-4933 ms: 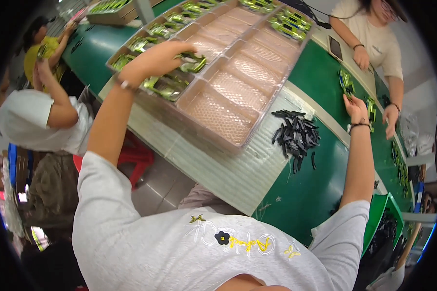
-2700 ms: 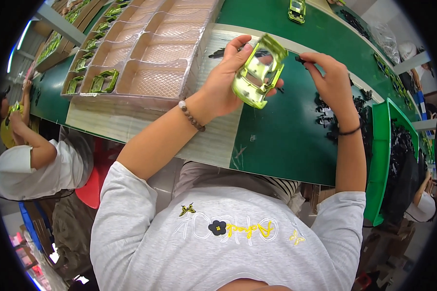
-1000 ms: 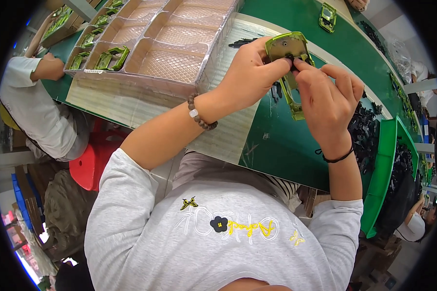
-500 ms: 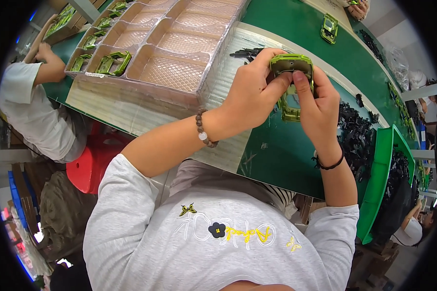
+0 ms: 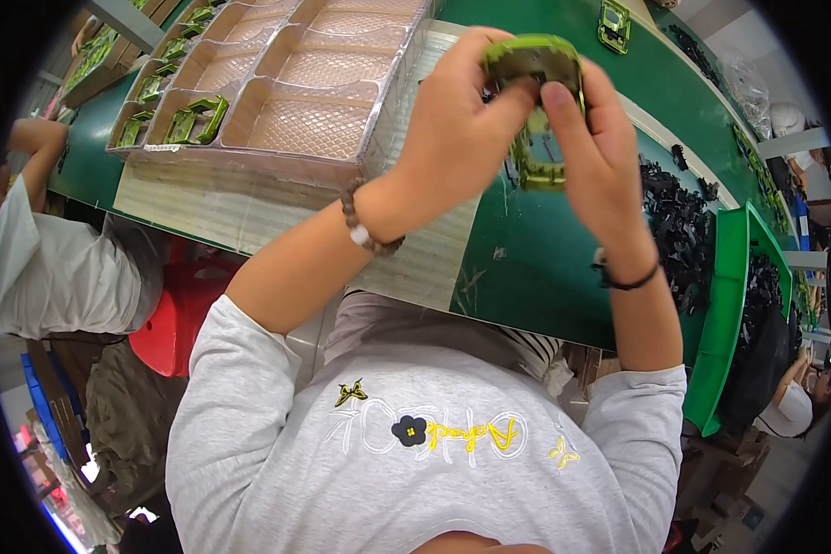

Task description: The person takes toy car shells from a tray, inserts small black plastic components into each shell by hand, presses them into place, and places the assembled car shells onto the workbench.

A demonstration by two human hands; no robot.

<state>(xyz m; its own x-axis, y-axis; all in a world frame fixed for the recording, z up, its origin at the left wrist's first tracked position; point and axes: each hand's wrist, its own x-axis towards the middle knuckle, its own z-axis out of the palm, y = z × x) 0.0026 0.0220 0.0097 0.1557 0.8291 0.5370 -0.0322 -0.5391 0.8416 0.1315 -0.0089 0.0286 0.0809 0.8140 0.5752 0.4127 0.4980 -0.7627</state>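
Both hands are raised over the green table and hold one shiny green plastic shell. My left hand grips its left side from below. My right hand covers its right side, with the thumb pressed on the top edge. Part of the shell is hidden behind the fingers.
A clear compartment tray with several green shells in its far-left cells lies to the left on a pale mat. A pile of small black parts lies to the right, next to a green bin. Another green shell rests farther back. A person in white sits at the left.
The view has closed in on the hands. They still hold the green shell, and my right thumb has come up onto its top edge.
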